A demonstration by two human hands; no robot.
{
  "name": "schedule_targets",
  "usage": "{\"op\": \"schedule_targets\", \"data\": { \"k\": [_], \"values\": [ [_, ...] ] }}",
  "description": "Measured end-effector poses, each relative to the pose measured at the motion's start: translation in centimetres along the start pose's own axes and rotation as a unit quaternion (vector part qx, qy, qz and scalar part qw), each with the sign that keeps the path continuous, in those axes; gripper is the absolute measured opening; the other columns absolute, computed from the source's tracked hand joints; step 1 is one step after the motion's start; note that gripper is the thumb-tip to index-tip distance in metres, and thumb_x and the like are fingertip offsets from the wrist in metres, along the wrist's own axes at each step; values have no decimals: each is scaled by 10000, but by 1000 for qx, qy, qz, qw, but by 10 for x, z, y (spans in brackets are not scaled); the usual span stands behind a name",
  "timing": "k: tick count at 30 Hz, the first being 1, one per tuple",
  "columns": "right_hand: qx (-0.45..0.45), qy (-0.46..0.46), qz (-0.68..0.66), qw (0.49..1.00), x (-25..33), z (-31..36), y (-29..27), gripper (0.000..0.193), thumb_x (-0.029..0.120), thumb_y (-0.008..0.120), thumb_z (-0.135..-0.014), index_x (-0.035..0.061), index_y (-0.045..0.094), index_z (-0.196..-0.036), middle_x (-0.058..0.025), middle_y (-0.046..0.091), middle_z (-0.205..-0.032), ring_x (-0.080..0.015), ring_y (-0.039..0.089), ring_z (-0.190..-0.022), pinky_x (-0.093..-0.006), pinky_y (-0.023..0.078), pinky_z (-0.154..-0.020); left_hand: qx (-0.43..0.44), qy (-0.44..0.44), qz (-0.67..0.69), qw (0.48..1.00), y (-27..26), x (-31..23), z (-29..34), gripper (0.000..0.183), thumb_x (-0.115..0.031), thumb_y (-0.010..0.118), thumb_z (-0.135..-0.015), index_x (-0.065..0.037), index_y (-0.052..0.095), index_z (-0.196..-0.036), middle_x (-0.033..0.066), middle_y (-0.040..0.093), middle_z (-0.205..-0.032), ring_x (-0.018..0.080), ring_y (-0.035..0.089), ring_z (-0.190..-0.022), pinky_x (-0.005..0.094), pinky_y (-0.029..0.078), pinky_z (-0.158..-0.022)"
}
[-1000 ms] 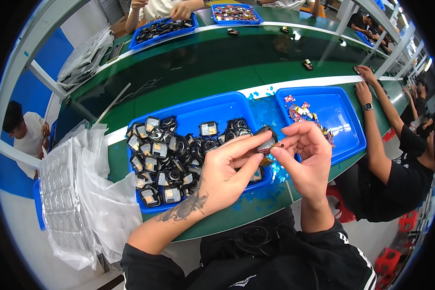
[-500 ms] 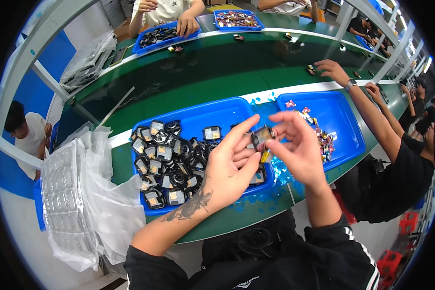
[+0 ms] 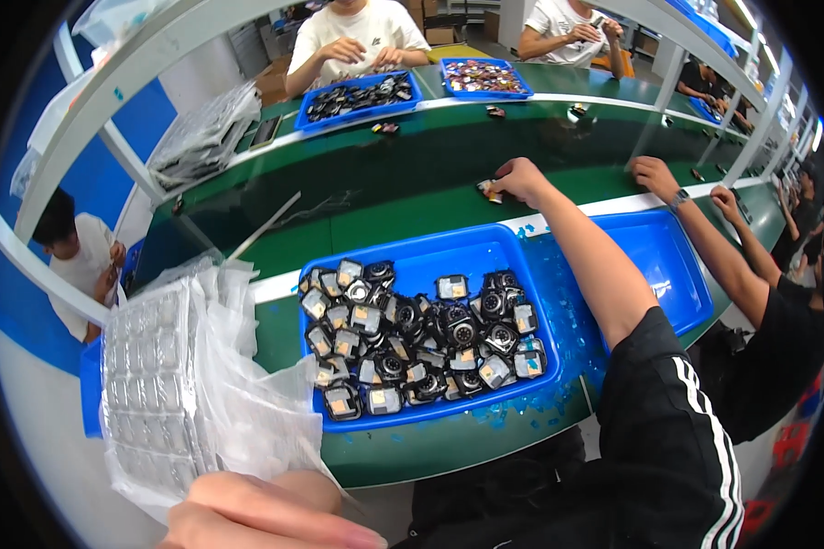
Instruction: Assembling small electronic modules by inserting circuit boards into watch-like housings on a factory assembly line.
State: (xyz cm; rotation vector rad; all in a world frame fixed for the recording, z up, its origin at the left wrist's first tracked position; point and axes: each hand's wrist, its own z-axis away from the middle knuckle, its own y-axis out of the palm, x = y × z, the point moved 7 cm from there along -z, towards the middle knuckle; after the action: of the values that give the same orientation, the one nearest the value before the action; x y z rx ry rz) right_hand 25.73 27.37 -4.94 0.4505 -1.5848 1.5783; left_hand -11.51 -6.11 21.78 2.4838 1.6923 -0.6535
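Observation:
Stretched out over the green belt, my right hand [image 3: 522, 181] pinches a small black watch case [image 3: 488, 190] with a light and orange part on it. The fingers partly cover it, and it sits at or just above the belt surface. My left hand [image 3: 261, 514] is low and very close at the bottom edge, fingers stretched toward the right, with nothing visible in them; part of it is cut off. Between the arms stands a blue tray [image 3: 412, 253] with many black square watch cases [image 3: 389, 366], some showing round sensor backs, others grey and tan insides.
Clear plastic trays in film [image 3: 156, 366] lean at the left. Right of my arm, a second blue tray [image 3: 659, 265] stands beside scattered blue film bits [image 3: 568, 320]. A co-worker's arm [image 3: 723, 247] reaches in at right. Across the belt [image 3: 384, 174], people sit behind filled blue trays [image 3: 357, 101].
My hands have parted: the right went forward to the belt with the watch case, the left dropped back toward the lower left. The view has shifted, so the trays sit lower and further right.

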Motion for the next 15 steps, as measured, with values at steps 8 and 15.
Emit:
{"op": "schedule_targets", "data": {
  "k": [8,15],
  "values": [
    [-100,-29,-11,995,5,13,-30,450,139,810,-643,-14,663,-1039,-156,669,-967,-243,655,-871,-348,523,-721,-62,-15,99,993,-10,-7,-3,280,-183,408,-1017,-99,603,-1200,63,531,-1156,335,595,-679,408,488,-568],
    [194,-342,216,894,84,153,47,297,278,737,-774,46,718,-959,-158,702,-936,-307,673,-893,-392,527,-814,-68,2,94,993,-2,-7,-7,295,-216,427,-1013,-127,572,-1254,78,545,-1196,355,579,-928,419,506,-578]
  ]
}}
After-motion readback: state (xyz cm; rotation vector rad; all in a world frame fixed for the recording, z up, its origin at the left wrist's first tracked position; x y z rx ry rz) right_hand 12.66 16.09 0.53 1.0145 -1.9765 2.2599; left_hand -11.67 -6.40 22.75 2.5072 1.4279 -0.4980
